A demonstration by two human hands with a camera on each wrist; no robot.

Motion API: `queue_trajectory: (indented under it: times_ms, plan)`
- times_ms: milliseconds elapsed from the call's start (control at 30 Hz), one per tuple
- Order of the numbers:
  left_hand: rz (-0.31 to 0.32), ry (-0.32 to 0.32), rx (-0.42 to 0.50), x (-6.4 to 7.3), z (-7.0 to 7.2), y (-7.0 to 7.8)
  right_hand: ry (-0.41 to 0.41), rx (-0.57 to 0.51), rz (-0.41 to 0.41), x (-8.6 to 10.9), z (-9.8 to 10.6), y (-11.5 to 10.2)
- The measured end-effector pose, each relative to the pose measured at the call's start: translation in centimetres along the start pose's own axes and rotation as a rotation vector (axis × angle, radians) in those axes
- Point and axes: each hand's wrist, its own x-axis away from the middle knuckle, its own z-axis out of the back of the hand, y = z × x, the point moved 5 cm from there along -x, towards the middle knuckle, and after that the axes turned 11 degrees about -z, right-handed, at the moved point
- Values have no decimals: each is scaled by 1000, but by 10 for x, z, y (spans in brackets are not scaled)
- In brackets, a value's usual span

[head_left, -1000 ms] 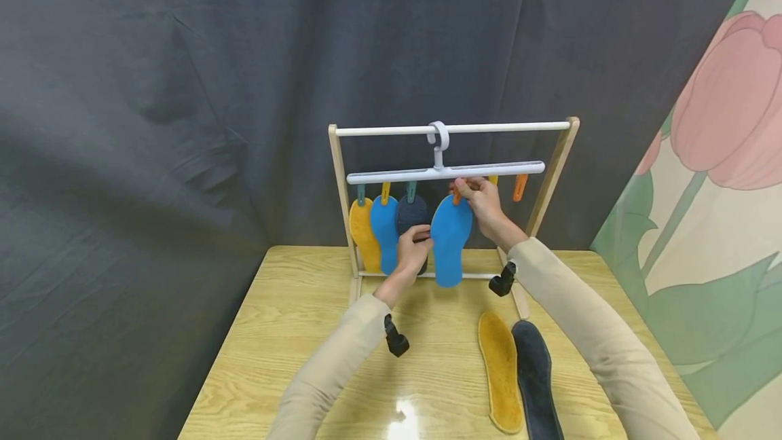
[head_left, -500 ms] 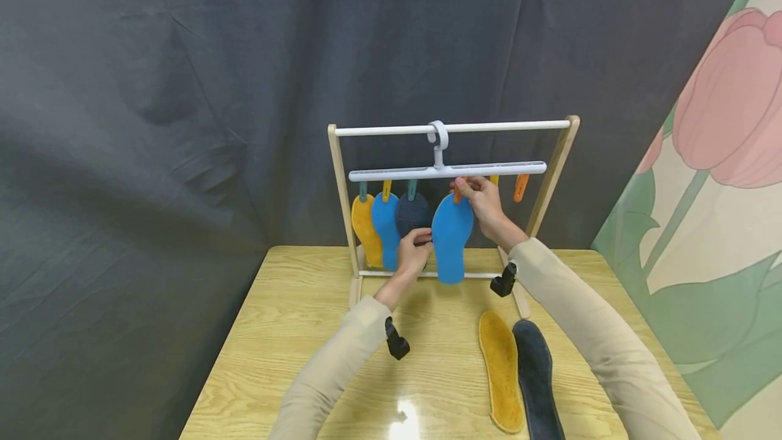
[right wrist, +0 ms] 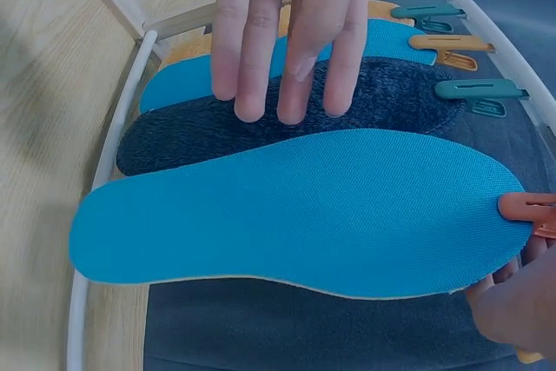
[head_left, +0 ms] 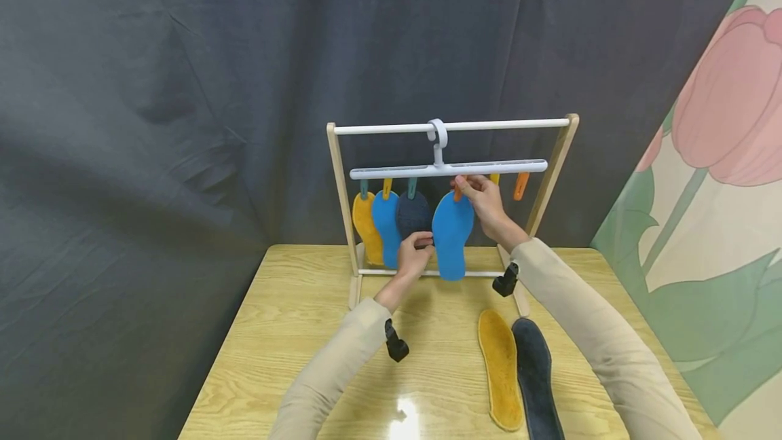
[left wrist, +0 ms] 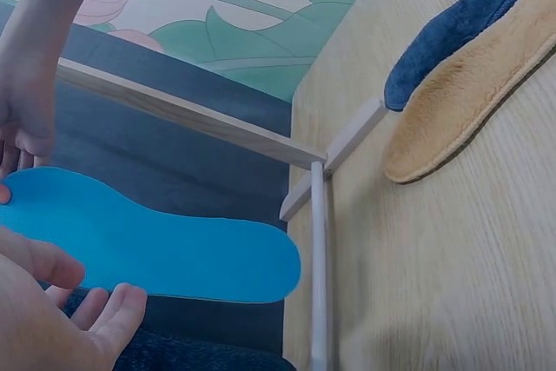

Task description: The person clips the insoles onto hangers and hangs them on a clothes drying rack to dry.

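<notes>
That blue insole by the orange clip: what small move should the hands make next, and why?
Probably the right hand lets go: the blue insole already sits in the orange clip, and the left hand is open beside it. If it hangs, it's done.

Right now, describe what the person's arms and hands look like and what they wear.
Both arms wear long beige sleeves reaching to the wrists. The left hand and the right hand are bare, with no gloves, and no rings can be made out. A small black camera mount is strapped under the left wrist, and another under the right wrist.
</notes>
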Motion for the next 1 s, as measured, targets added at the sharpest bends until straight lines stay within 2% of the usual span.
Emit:
queue_trajectory:
  times_ms: [200, 333, 533, 667, 1000]
  plan:
    - [-24, 13, -4, 2, -3, -8, 45, 36, -31, -12, 12, 21]
    - [-24, -1, 3, 4, -5, -13, 82, 88, -45, -14, 19, 30]
    - [-18, -2, 27, 8, -8, -17, 97, 131, -40, -13, 23, 32]
    - [-7, -4, 58, 11, -11, -19, 96, 146, -69, -13, 25, 34]
    - [22, -47, 26, 21, -16, -32, 72, 165, -108, -12, 26, 40]
